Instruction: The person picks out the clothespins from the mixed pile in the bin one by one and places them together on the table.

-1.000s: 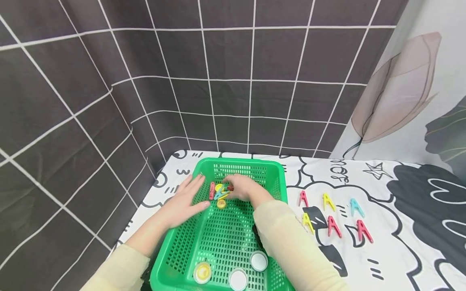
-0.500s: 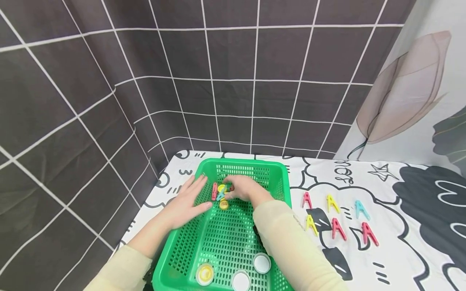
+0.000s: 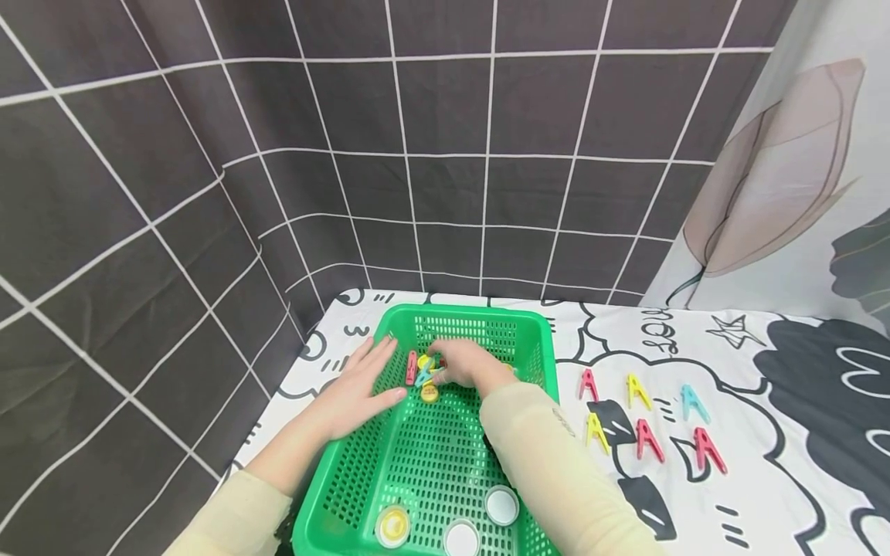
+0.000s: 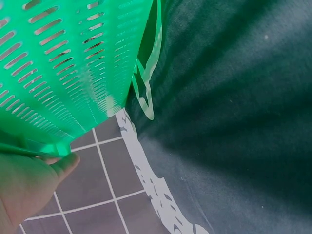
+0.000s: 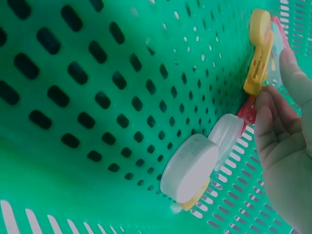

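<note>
A green plastic basket (image 3: 417, 455) with slotted walls stands on the table. My left hand (image 3: 358, 386) rests on its left rim, fingers straight and thumb reaching inward. My right hand (image 3: 466, 363) reaches into the far end, fingertips among small clothespins and caps. There a red clothespin (image 3: 412, 368), a blue clothespin (image 3: 423, 375) and a yellow cap (image 3: 429, 394) lie close together. In the right wrist view, thumb and fingers bend around a yellow clothespin (image 5: 258, 70) and a red clothespin (image 5: 247, 111); I cannot tell which piece they grip. White caps (image 5: 190, 168) lie beside them.
Several clothespins, such as a yellow clothespin (image 3: 636, 391) and a blue clothespin (image 3: 694, 402), lie in rows right of the basket. A white cap (image 3: 501, 506), another white cap (image 3: 462, 538) and a yellow-centred cap (image 3: 392, 527) lie at its near end.
The right hand's fingertips have shifted slightly among the clothespins, and the blue clothespin has turned a little. The left hand stays at the rim. The whole view has shifted slightly.
</note>
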A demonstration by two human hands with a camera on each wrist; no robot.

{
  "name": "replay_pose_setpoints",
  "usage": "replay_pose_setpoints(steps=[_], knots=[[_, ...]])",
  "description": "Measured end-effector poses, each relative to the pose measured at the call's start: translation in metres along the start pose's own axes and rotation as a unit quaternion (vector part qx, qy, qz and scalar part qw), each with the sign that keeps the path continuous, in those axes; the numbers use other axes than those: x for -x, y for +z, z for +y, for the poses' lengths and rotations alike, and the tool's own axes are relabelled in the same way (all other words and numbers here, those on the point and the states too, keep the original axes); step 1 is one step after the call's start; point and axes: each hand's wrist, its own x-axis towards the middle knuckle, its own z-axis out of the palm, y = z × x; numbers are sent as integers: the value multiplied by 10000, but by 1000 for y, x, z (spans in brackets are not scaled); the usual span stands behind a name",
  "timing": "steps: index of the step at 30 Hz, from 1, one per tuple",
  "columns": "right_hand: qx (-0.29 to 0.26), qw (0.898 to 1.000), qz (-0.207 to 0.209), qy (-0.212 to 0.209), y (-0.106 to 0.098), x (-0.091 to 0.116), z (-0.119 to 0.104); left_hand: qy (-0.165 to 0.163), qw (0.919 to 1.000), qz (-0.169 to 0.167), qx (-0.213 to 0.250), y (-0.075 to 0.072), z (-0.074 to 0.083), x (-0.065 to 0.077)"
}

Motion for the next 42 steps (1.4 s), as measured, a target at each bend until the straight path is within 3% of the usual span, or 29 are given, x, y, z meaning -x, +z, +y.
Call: replay_pose_setpoints(steps=[12, 28, 35, 42], knots=[[531, 9984, 42, -182, 3, 1, -6, 28, 10000, 58, 51, 1, 0, 3], [-61, 9998, 205, -51, -14, 7, -2, 138, 9999, -3, -101, 0, 2, -1], [-509, 9987, 61, -69, -23, 12, -2, 94, 9999, -40, -56, 1, 2, -1], [-431, 9988, 152, -148, -32, 16, -1, 40, 10000, -52, -74, 0, -1, 0]])
